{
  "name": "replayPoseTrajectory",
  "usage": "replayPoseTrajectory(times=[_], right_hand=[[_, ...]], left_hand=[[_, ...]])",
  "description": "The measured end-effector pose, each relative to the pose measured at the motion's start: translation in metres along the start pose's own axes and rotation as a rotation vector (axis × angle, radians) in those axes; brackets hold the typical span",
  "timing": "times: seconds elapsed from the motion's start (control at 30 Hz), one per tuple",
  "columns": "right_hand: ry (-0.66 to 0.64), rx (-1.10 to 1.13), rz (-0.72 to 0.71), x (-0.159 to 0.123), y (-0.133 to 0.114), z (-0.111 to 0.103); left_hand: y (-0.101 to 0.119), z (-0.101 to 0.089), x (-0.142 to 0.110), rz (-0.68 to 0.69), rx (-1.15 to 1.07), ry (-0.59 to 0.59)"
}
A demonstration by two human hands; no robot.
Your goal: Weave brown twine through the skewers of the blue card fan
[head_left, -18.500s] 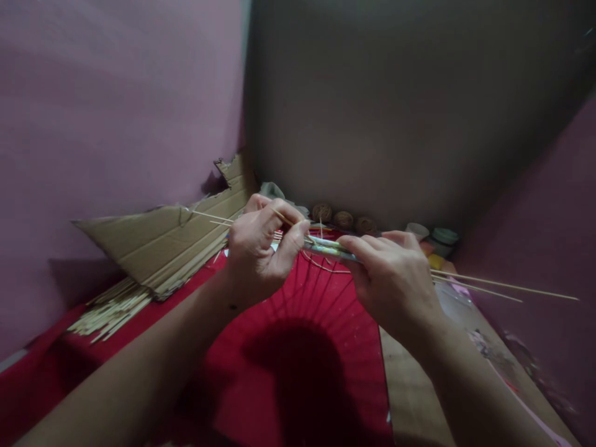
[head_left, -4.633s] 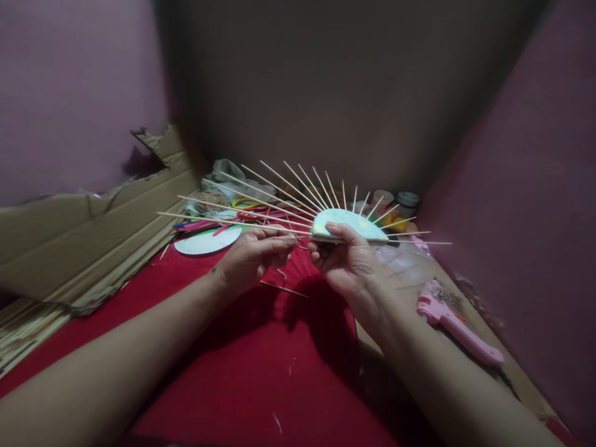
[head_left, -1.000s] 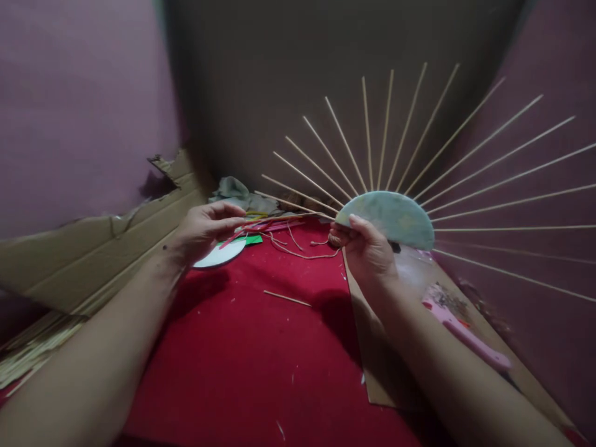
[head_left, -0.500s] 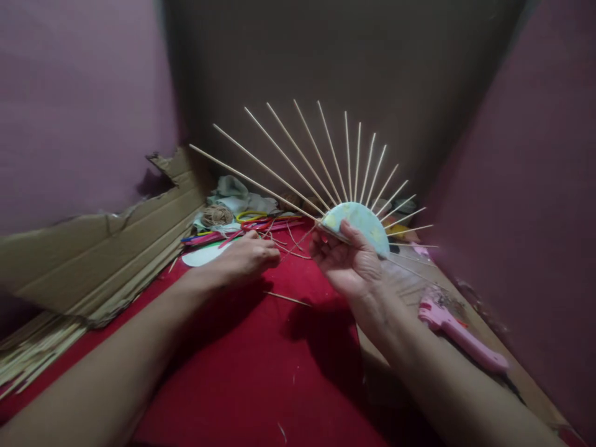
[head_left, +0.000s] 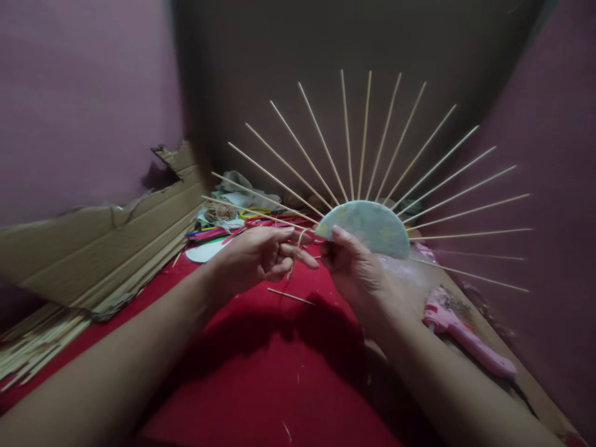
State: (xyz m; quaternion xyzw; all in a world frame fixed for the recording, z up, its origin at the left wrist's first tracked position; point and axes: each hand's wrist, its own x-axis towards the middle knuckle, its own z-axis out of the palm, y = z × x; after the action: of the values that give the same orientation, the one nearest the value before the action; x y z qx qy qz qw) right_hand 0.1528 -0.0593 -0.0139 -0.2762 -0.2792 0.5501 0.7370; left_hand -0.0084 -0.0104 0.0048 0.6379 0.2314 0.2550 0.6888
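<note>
My right hand (head_left: 354,267) grips a pale green, yellow-mottled half-disc (head_left: 365,223) by its straight lower edge, thumb on the near face. Thin wooden sticks (head_left: 421,158) fan out from its curved rim, several on each side. At the disc's left corner a strand of twine (head_left: 298,251) leads off and hangs across the fingers of my left hand (head_left: 267,257). Those fingers are partly stretched and partly curled around the strand, close beside the leftmost sticks. One loose stick (head_left: 291,297) lies on the red cloth (head_left: 279,385) beneath.
A pink glue gun (head_left: 465,341) rests on a board at right. Behind my left hand are a twine ball (head_left: 221,213), scissors with yellow handles (head_left: 254,213) and a white piece (head_left: 207,250). Cardboard (head_left: 102,261) and a bundle of sticks (head_left: 41,347) line the left side.
The half-disc and its sticks have turned to face me more, the fan spreading wider to the right. My left hand has come right and up to the disc's left corner, twine across its fingers.
</note>
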Motion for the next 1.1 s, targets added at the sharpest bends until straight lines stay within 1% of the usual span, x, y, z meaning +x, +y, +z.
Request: replayPoseTrajectory(times=[0.07, 0.13, 0.17, 0.23, 0.27, 0.3, 0.33, 0.37, 0.4, 0.43, 0.47, 0.53, 0.6, 0.63, 0.7, 0.77, 0.87, 0.97, 1.1], right_hand=[[-0.016, -0.021, -0.055, 0.0, 0.003, 0.0], [-0.036, -0.03, -0.092, 0.0, 0.005, 0.003], [-0.03, -0.023, -0.107, -0.001, 0.006, 0.004], [0.004, 0.01, -0.133, -0.004, 0.008, 0.008], [0.028, 0.036, -0.144, -0.005, 0.009, 0.01], [0.044, 0.062, -0.143, -0.006, 0.011, 0.011], [0.053, 0.089, -0.133, -0.006, 0.012, 0.011], [0.052, 0.111, -0.103, -0.006, 0.012, 0.01], [0.045, 0.128, -0.06, -0.006, 0.013, 0.009], [0.033, 0.137, -0.009, -0.005, 0.013, 0.007], [0.019, 0.14, 0.039, -0.004, 0.012, 0.005], [-0.001, 0.151, 0.097, -0.002, 0.011, 0.002], [-0.011, 0.167, 0.103, 0.0, 0.008, 0.0], [-0.016, 0.172, 0.1, 0.0, 0.007, -0.001], [-0.028, 0.163, 0.097, -0.001, 0.006, -0.001], [-0.042, 0.14, 0.107, -0.002, 0.006, -0.002], [-0.077, 0.096, 0.18, -0.005, 0.006, -0.003], [-0.122, 0.101, 0.255, -0.006, 0.005, -0.003], [-0.154, 0.15, 0.296, -0.006, 0.003, -0.003]], left_hand=[[0.0, 0.004, -0.001, -0.015, 0.012, 0.013], [-0.004, 0.011, -0.002, 0.073, 0.164, 0.09], [-0.007, 0.015, -0.003, 0.152, 0.293, 0.148], [-0.016, 0.022, -0.003, 0.365, 0.661, 0.278], [-0.021, 0.023, -0.002, 0.452, 0.892, 0.299], [-0.027, 0.024, -0.002, 0.51, 1.11, 0.306], [-0.031, 0.023, -0.001, 0.526, 1.29, 0.294], [-0.035, 0.021, 0.001, 0.511, 1.421, 0.28], [-0.038, 0.018, 0.002, 0.482, 1.495, 0.271], [-0.039, 0.014, 0.004, 0.454, 1.504, 0.27], [-0.039, 0.01, 0.005, 0.432, 1.451, 0.271], [-0.035, 0.002, 0.009, 0.4, 1.207, 0.261], [-0.028, -0.004, 0.011, 0.347, 0.918, 0.234], [-0.025, -0.007, 0.011, 0.313, 0.81, 0.218], [-0.017, -0.009, 0.01, 0.249, 0.686, 0.198], [-0.011, -0.009, 0.008, 0.197, 0.621, 0.189], [-0.004, -0.009, 0.005, 0.142, 0.543, 0.185], [0.001, -0.013, 0.003, 0.137, 0.486, 0.18], [0.005, -0.019, 0.003, 0.172, 0.513, 0.195]])
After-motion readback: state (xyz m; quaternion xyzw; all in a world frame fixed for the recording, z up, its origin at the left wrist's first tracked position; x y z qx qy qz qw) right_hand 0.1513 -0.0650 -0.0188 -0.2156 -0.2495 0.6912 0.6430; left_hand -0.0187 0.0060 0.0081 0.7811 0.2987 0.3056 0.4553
